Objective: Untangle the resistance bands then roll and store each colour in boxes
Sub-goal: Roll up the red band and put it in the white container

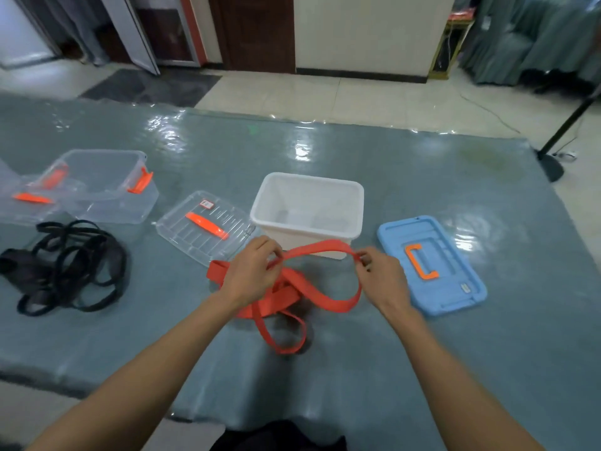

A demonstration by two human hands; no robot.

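An orange resistance band (328,297) lies in loose loops on the grey mat in front of me. My left hand (252,271) pinches one stretch of it near the heap. My right hand (380,276) pinches the same stretch further right, so a strip of band arches between the two hands in front of the white box (307,208). The white box stands open and looks empty. A heap of tangled black bands (70,265) lies at the left, untouched.
A blue lid with an orange handle (431,263) lies right of the white box. A clear lid (203,226) and a clear box with orange clips (104,185) sit at the left. The mat (455,353) ends at tiled floor; a black stand base (551,166) is far right.
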